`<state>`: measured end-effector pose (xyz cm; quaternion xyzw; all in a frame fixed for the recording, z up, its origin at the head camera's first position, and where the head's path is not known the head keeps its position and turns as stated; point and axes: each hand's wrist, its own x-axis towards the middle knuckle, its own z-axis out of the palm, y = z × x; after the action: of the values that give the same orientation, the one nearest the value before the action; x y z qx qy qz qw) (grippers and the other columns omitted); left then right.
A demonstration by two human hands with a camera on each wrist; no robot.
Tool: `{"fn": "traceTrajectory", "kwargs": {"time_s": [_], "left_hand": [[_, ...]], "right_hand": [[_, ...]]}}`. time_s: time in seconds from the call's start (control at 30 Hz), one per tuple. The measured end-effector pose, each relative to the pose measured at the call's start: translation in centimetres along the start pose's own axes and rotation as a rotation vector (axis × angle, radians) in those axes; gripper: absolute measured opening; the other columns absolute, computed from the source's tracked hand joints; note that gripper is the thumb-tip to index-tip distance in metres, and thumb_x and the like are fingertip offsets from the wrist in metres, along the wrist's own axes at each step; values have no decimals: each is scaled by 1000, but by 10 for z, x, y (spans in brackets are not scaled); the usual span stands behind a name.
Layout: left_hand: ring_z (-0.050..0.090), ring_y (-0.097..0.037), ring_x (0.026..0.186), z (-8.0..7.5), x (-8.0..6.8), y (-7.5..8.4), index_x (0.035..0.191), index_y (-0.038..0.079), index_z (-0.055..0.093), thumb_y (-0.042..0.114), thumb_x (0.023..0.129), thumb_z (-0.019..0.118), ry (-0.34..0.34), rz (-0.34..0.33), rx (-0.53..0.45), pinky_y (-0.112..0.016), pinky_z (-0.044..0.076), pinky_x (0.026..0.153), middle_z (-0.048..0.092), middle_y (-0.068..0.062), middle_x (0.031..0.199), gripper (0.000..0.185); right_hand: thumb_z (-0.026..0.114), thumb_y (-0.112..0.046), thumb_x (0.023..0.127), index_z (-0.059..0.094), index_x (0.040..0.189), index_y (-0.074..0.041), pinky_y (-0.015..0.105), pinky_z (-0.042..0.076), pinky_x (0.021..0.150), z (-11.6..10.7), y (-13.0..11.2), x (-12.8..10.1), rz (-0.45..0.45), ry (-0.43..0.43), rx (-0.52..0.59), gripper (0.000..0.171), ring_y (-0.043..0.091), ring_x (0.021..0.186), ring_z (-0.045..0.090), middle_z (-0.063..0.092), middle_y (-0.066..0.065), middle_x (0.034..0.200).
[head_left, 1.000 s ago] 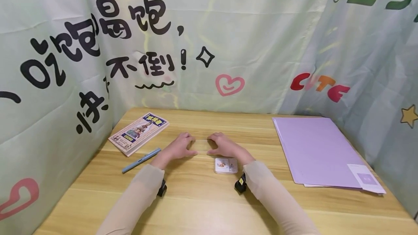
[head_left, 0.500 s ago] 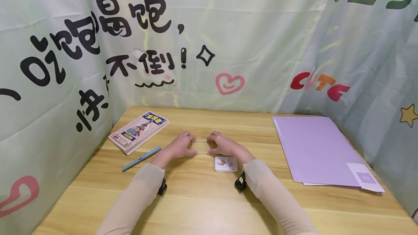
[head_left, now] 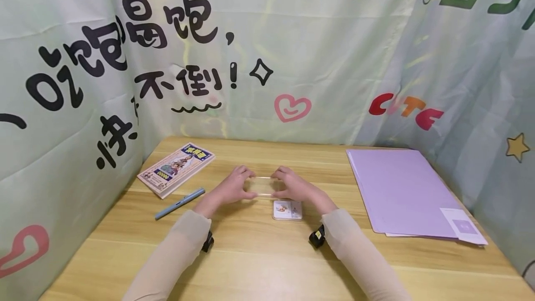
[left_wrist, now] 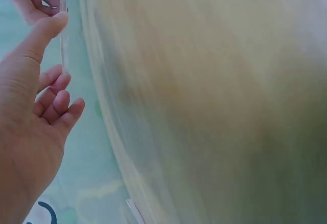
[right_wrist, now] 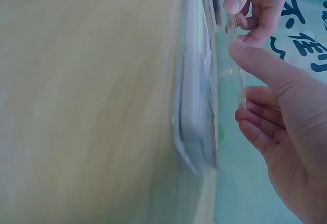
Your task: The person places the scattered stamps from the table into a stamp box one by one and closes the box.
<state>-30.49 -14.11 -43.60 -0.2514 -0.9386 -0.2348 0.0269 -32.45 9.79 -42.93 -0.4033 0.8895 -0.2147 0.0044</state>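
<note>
A thin, clear, rectangular plate point(head_left: 264, 186) is held between both hands, above the table. My left hand point(head_left: 234, 186) pinches its left end, the thumb on the near edge and fingertips on the far edge. The right hand point(head_left: 297, 186) grips the other end in the same way. Both wrist views show the plate point(left_wrist: 64, 47) edge-on. Just in front of the right hand, a small clear case with a printed picture card point(head_left: 287, 210) lies flat on the table; the right wrist view shows the case point(right_wrist: 193, 91) from its side.
To the left lie a pink illustrated booklet point(head_left: 176, 170) and a blue pen point(head_left: 179, 204). A large purple folder point(head_left: 401, 194) covers part of the right side, with a white-edged slip point(head_left: 463, 225) at its front corner. A printed curtain point(head_left: 326, 59) closes off the table's back and sides.
Both hands have shifted slightly right with the clear plate, the right one a little more, so more of the plate shows between them. The case on the table stays put.
</note>
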Motion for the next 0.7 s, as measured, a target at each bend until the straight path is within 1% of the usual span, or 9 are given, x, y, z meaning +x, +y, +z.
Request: {"fn": "traceTrajectory", "kwargs": {"time_s": [0.27, 0.47, 0.7], "left_hand": [[50, -26, 119, 3, 1, 15, 126, 4, 59, 36, 79, 81, -10, 34, -15, -42, 46, 106, 55, -9, 123, 61], [50, -26, 120, 6, 2, 26, 126, 4, 58, 36, 79, 80, -42, 58, -27, -43, 45, 106, 55, -10, 122, 61], [51, -25, 119, 12, 2, 33, 125, 5, 57, 40, 78, 80, -73, 78, -21, -42, 46, 106, 55, -8, 122, 63]], "right_hand": [[75, -26, 86, 58, 127, 3, 41, 51, 98, -7, 4, -18, 30, -3, 6, 53, 28, 113, 58, 58, 15, 124], [75, -29, 85, 58, 126, 3, 41, 52, 96, -12, 3, -33, 10, 3, -14, 55, 27, 111, 59, 59, 15, 122], [75, -29, 85, 59, 123, 3, 40, 52, 93, -17, 0, -48, 4, 4, -15, 52, 25, 108, 58, 58, 14, 119]]}}
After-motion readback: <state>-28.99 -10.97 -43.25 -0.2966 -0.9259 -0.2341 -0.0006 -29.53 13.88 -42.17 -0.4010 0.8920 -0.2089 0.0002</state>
